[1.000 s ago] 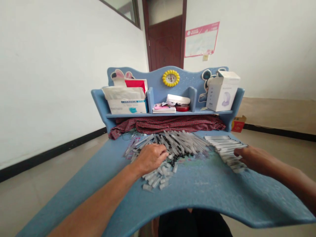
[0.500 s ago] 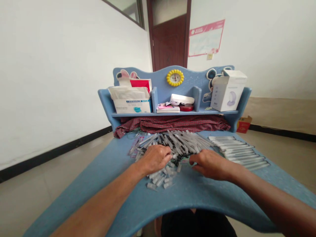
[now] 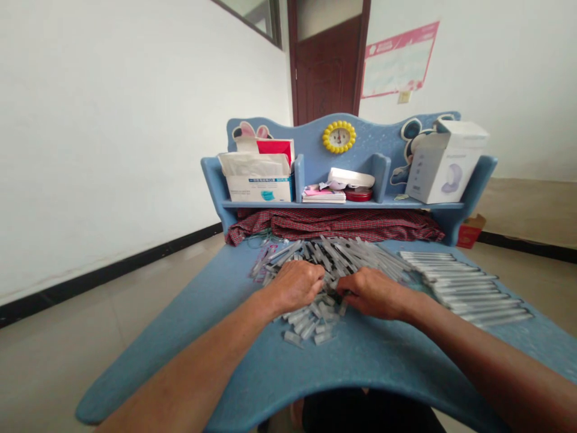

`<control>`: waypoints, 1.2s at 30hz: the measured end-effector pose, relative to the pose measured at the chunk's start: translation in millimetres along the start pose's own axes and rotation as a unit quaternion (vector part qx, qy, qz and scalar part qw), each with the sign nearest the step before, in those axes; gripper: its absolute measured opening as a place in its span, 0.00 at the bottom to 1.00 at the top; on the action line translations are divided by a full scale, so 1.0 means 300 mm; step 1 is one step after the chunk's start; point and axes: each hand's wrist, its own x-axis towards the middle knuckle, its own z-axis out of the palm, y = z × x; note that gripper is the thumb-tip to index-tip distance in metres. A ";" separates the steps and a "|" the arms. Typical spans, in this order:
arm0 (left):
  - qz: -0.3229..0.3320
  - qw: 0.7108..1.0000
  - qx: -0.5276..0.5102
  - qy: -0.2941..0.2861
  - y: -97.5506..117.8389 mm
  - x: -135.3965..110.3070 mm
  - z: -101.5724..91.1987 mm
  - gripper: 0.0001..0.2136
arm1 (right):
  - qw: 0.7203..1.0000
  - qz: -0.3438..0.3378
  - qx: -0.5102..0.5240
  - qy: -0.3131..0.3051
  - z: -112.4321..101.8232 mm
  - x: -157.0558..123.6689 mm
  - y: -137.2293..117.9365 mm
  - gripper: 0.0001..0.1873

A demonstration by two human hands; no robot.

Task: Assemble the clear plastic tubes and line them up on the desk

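My left hand is closed over the near left side of a pile of clear pen barrels, fingertips pinched. Close by, my right hand has its fingers curled together at the pile's near edge. Whatever either hand grips is hidden behind the fingers or too small to make out. Short translucent pen caps lie loose below and between the hands, with small black parts among them. Farther right, pens with dark ends lie side by side in a slanting row.
All this lies on a blue desk with a curved front edge. Behind the pile is a folded red checked cloth under a shelf. A face-mask box, a red round tin and a white carton stand on that shelf.
My right hand has moved left, closer to my left hand, and its fingers have drawn together at the pile. The whole view has shifted, so the desk appears farther right.
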 end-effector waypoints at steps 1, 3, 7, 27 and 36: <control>-0.002 1.000 0.003 -0.003 0.000 0.001 0.000 0.08 | 1.000 0.009 0.000 0.012 0.004 0.004 0.003 0.13; -0.005 1.000 0.012 -0.011 0.000 0.002 0.001 0.09 | 0.999 0.028 -0.006 0.035 0.016 0.011 0.007 0.13; -0.004 1.000 0.024 -0.018 -0.003 0.004 0.003 0.09 | 0.997 0.049 -0.034 0.058 0.048 0.026 0.000 0.15; -0.009 0.999 -0.039 -0.005 -0.008 0.003 0.001 0.08 | 0.802 0.126 0.555 0.180 0.082 0.017 0.050 0.17; -0.132 0.874 -0.467 0.006 0.049 0.019 -0.009 0.06 | 0.724 0.092 0.672 0.129 0.086 0.011 0.024 0.18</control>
